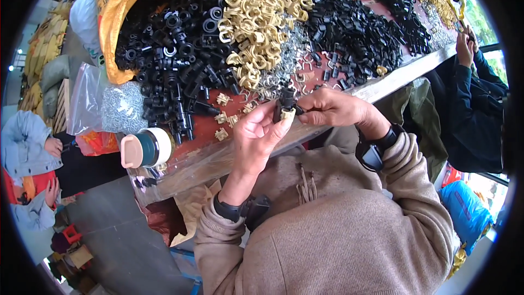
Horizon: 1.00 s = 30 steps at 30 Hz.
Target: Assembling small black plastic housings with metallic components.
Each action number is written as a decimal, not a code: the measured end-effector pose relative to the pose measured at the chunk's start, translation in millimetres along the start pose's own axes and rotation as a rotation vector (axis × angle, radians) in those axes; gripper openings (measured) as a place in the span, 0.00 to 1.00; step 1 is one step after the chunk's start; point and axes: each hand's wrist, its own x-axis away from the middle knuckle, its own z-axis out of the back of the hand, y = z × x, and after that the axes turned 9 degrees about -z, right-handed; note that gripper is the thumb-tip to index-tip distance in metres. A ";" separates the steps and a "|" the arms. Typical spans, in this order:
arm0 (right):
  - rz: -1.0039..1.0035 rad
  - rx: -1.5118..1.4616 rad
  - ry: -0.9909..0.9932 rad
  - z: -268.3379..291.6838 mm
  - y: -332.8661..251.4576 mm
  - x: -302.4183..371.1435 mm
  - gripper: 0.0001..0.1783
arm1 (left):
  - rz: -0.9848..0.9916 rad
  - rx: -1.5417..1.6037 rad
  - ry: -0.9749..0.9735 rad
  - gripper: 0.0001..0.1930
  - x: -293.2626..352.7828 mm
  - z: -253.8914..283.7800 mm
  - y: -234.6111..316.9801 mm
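Above the table's near edge, my left hand (252,141) grips a black plastic pipe fitting (287,97) upright between thumb and fingers. A cream plastic clip (287,113) sits at the fitting's lower end, next to my left thumb. My right hand (337,110) is closed in a pinch just to the right of the fitting. What its fingertips hold, if anything, is mostly hidden; a dark bit shows there. Several loose cream clips (221,134) lie on the red tabletop (203,141) left of my hands.
Behind my hands are heaps of black fittings (177,49), cream clips (259,16), small black parts (355,33) and metal clips (292,54). A cup (143,150) and a bag of metal pieces (123,106) stand at the left. Other people sit at both sides.
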 end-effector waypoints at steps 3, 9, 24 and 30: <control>0.053 -0.040 -0.035 -3.7 7.6 0.8 0.11 | 0.033 0.013 0.007 0.18 5.4 1.4 -3.7; 0.082 -0.082 -0.106 -1.7 10.5 -3.7 0.13 | 0.028 0.012 0.006 0.18 -0.2 3.3 -18.3; -0.051 -0.438 0.122 -0.6 16.8 -15.9 0.09 | 0.099 0.146 0.042 0.16 -16.7 11.0 -17.6; -0.063 -0.710 0.112 -11.1 14.8 -2.8 0.07 | 0.160 0.291 0.150 0.14 -7.6 7.8 -23.9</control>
